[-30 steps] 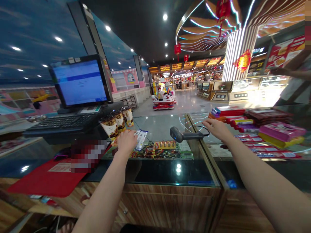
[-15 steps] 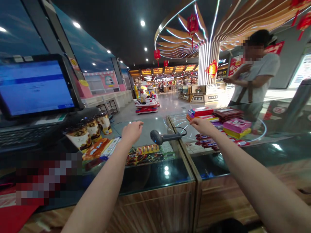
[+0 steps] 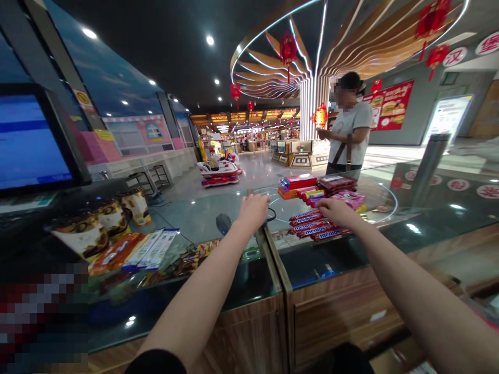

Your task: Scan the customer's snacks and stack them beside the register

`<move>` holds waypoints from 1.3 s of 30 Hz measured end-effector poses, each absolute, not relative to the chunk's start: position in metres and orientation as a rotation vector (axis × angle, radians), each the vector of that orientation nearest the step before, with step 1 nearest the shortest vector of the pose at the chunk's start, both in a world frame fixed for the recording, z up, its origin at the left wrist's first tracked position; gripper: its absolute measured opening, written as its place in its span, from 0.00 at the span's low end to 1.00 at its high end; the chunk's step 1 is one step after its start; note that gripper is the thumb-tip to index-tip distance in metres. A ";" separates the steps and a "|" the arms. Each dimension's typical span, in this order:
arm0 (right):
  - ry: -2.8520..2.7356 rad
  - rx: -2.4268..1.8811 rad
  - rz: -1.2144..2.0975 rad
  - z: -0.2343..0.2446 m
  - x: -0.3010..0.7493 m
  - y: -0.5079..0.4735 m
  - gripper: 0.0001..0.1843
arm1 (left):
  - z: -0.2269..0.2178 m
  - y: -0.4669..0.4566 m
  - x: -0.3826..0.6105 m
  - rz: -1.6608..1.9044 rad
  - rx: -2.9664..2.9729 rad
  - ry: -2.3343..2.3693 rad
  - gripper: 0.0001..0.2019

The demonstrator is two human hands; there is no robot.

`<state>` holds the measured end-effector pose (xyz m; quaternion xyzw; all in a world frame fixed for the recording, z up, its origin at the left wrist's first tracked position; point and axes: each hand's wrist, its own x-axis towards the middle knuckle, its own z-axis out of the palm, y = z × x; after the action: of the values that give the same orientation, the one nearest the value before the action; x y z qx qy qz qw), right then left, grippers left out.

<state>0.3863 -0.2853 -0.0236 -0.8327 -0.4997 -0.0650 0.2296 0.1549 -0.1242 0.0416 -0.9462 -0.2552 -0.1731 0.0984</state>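
Observation:
My left hand (image 3: pixel 253 208) is closed over the handle of a black barcode scanner (image 3: pixel 223 223), which lies on the glass counter (image 3: pixel 195 210) at the seam between two display cases. Only the scanner's head and a loop of its cable show past my fingers. My right hand (image 3: pixel 336 210) reaches out with its fingers stretched over a row of red Mentos rolls (image 3: pixel 312 229) on the right-hand case, touching or just above them. Behind the rolls lies a stack of flat candy boxes (image 3: pixel 299 183) and a pink box (image 3: pixel 351 198).
A till monitor (image 3: pixel 27 143) stands at the left, with paper cups (image 3: pixel 83 236) and snack packs (image 3: pixel 117 252) below it. A person in a grey T-shirt (image 3: pixel 349 130) stands beyond the counter. A dark metal post (image 3: pixel 427 166) rises at the right.
My view has swung to the right. My left hand has moved right, from the snack packs onto the scanner. My right hand has gone from near the scanner's cable to the Mentos rolls.

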 end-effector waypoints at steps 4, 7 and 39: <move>-1.375 -2.309 -0.170 -0.027 0.394 -0.294 0.18 | 0.034 -0.144 0.183 -0.463 -2.845 -0.664 0.16; -1.394 -2.311 -0.173 -0.029 0.397 -0.296 0.19 | 0.027 -0.153 0.202 -0.417 -2.888 -0.616 0.15; -1.277 -2.374 -0.158 -0.040 0.391 -0.290 0.25 | -0.019 -0.143 0.234 -0.579 -3.316 -0.551 0.16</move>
<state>0.3905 -0.2905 -0.0400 -0.8579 -0.4614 -0.0573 0.2189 0.2336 -0.1428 -0.0186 -0.9634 -0.1601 -0.1682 -0.1343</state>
